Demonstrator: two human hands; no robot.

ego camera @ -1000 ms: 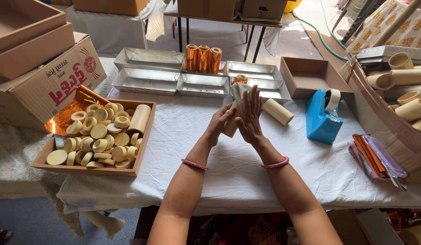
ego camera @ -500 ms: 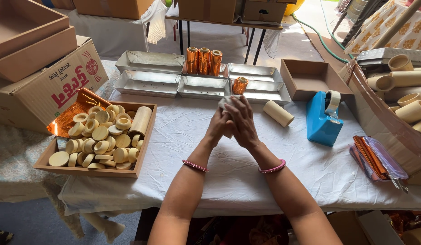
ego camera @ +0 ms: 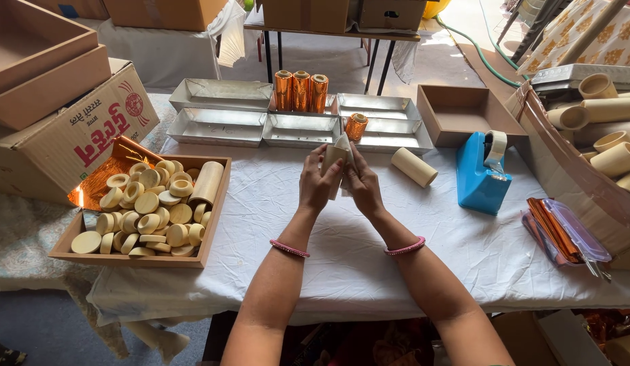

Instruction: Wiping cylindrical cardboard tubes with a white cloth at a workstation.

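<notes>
White cloth, slightly wrinkled, covers the table I'm looking down on, and it's busy all round. Both hands are up over the middle: my left hand and right hand have their fingers curled shut around a pale cardboard tube, held upright between them just above the cloth, with a bit of whitish paper at its top edge.

Just to the right lies a loose cardboard tube on its side, and beyond that a blue tape dispenser stands, glossy plastic. At the right edge I see a flat clear plastic box with orange foil sheets under it.

On the left, a shallow wooden tray is packed with round cream-coloured caps and one long tube leaning in it. Shiny copper foil sits crumpled behind the tray, against a printed carton.

Ahead of the hands, a row of dull silver metal trays, rectangular, and three copper-wrapped cylinders standing upright together, a fourth foil-wrapped cylinder alone. An open brown cardboard box sits farther right.
</notes>
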